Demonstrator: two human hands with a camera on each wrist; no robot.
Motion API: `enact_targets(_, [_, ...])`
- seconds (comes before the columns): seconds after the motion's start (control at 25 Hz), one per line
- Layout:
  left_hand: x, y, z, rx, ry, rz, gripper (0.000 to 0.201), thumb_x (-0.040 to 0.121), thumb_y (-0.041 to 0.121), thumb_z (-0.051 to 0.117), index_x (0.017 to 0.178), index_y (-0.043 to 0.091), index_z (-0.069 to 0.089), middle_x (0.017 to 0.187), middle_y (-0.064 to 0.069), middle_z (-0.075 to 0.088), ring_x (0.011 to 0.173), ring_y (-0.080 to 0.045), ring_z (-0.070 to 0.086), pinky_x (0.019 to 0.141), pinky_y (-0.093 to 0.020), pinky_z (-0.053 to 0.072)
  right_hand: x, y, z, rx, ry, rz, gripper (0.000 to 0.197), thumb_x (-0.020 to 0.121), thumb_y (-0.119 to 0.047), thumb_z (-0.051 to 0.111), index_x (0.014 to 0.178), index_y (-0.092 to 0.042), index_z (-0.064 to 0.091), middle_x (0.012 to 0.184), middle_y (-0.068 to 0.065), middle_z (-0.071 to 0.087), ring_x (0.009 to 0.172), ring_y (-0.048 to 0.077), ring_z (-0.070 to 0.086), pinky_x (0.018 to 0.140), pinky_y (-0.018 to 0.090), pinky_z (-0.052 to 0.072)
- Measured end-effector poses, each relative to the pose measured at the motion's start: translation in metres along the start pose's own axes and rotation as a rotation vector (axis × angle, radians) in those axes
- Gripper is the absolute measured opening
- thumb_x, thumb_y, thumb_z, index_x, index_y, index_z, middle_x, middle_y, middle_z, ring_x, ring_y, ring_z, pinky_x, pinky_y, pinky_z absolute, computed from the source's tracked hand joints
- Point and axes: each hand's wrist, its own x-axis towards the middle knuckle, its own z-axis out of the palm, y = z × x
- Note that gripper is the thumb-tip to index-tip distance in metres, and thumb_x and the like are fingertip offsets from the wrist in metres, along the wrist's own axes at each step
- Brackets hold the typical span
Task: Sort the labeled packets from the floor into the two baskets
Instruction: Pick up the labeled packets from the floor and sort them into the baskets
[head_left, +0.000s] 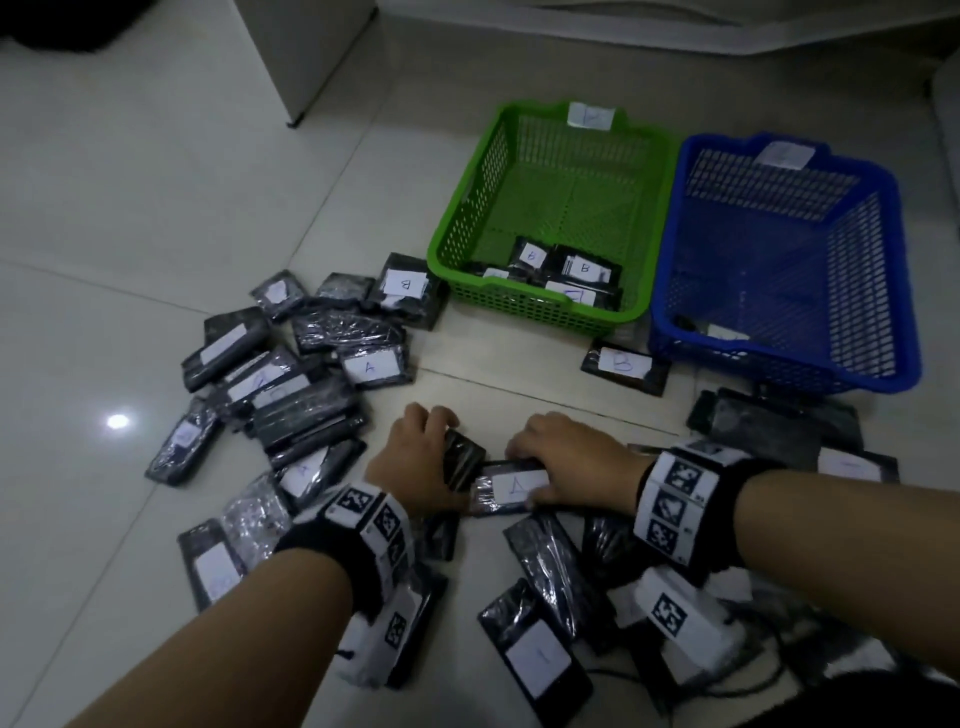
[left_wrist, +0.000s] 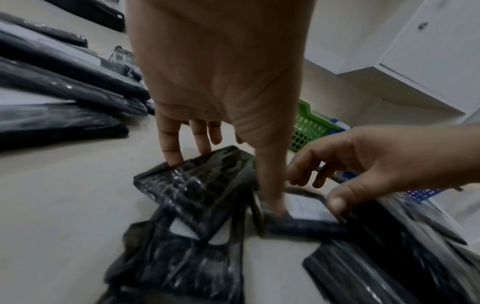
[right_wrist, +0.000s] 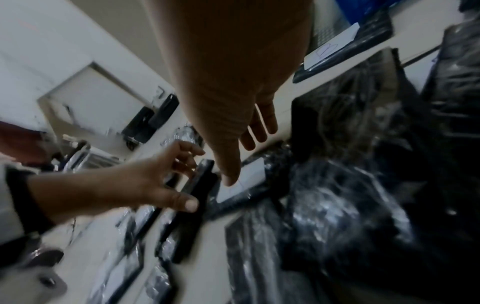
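Observation:
Black plastic-wrapped packets with white labels lie scattered on the tiled floor. My left hand (head_left: 436, 457) (left_wrist: 226, 183) pinches a dark packet (head_left: 465, 462) (left_wrist: 197, 185) between fingers and thumb; its near end is raised and no label shows. Right beside it, my right hand (head_left: 530, 467) (right_wrist: 244, 158) grips the packet labelled A (head_left: 511, 488) (left_wrist: 306, 205), fingers over its far edge and thumb on the near side. The green basket (head_left: 535, 306) holds several packets marked B. The blue basket (head_left: 779, 364) holds one packet (head_left: 722, 330) at its front left corner.
A heap of packets (head_left: 291, 384) lies to the left, more (head_left: 540, 654) lie under my forearms and others (head_left: 779, 421) at the right. One B packet (head_left: 623, 364) lies in front of the two baskets, another (head_left: 408, 286) beside the green one. A white cabinet (head_left: 311, 52) stands behind.

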Motion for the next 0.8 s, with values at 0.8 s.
enact_targets(0.8, [0.055, 0.097, -0.074, -1.464, -0.279, 0.097, 0.04, 0.089, -0.007, 0.047, 0.125, 0.011, 0.054, 0.106, -0.017, 0.064, 0.092, -0.03, 0.064, 0.075, -0.042, 0.057, -0.068, 0.063, -0.08, 0.964, 0.616, 0.355, 0.032, 0.087, -0.008, 0.064, 0.117, -0.019, 0.064, 0.113, 0.002, 0.065, 0.096, 0.017, 0.064, 0.079, 0.028, 0.054])
